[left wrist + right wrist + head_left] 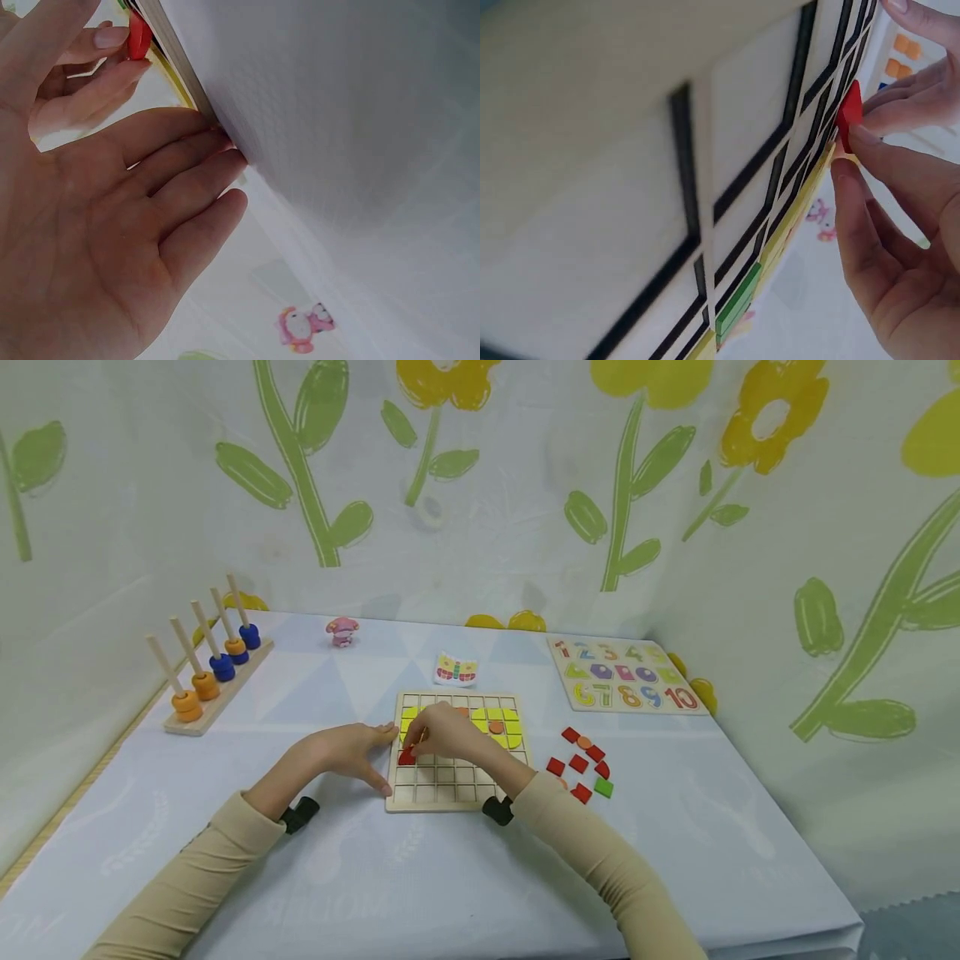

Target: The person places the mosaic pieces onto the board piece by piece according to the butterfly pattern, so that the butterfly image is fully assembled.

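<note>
A wooden grid board [431,805] lies on the table, with yellow pieces [513,728], an orange disc [496,727] and a green piece [736,301] set in its upper cells. My right hand [453,733] pinches a red quarter-round piece [406,758] between thumb and fingers, right at a cell by the board's left side. In the right wrist view the red piece [850,116] stands tilted against the grid. My left hand [348,751] is at the board's left edge, fingers extended and thumb spread toward the lower corner; the left wrist view shows its fingertips along that edge.
Loose red, orange and green pieces [578,763] lie right of the board. Behind it is a butterfly pattern card [455,670]. A number puzzle [628,692] lies back right, a pink figurine [342,632] at the back, and a peg stacker [217,689] with rings at left.
</note>
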Motion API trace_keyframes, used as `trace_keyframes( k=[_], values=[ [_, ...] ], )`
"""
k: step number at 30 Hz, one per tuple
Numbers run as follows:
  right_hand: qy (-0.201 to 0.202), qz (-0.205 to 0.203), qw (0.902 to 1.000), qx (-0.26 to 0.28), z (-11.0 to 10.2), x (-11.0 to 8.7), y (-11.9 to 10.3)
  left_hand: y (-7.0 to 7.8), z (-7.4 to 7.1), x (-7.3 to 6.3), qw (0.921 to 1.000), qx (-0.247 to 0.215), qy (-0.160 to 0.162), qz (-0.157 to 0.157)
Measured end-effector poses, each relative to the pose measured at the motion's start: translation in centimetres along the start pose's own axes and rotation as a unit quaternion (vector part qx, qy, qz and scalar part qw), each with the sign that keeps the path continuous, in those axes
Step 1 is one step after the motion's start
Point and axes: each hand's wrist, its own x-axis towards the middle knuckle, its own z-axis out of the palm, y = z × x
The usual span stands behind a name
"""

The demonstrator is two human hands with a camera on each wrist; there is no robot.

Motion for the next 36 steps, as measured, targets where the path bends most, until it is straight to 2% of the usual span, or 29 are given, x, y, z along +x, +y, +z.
trace_keyframes(
  k=[8,18,24,36],
  values=[
    [-0.009,-0.006,0.9999,0.006,-0.3,-0.6,-0.1,0.1,0.0,0.0,1.0000,0.003,-0.002,0.001],
    [0.007,-0.008,0.9998,-0.016,-0.9,-2.0,1.1,0.1,0.0,0.0,1.0000,0.007,0.001,0.003],
    [0.036,0.000,0.9993,-0.008,-2.4,-4.9,2.7,0.3,0.1,0.2,0.9999,0.007,-0.002,-0.010],
    [0.059,0.079,0.9950,-0.016,-5.0,-11.4,6.7,0.1,0.2,0.2,0.9998,0.011,-0.004,-0.013]
  ],
)
